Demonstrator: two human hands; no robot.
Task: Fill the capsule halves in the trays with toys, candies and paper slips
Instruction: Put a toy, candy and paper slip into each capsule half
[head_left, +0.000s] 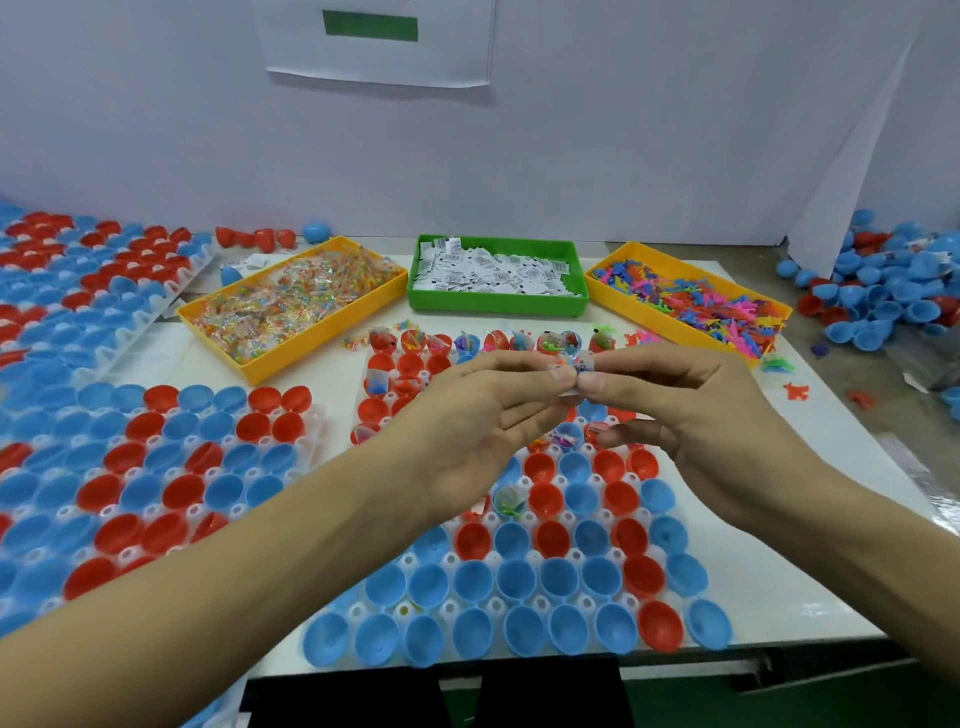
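Above capsule tray (519, 582) | both hands' fingers (558, 375) pinch one candy packet (574, 366) | slips' (493, 273) print unreadable

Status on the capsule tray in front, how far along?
Done: far row of the front tray holds filled halves. In hand: left hand and right hand pinch a small packet. Left: most near halves sit empty.

Glossy plastic capsule halves (561, 535); paper slips (493, 273)
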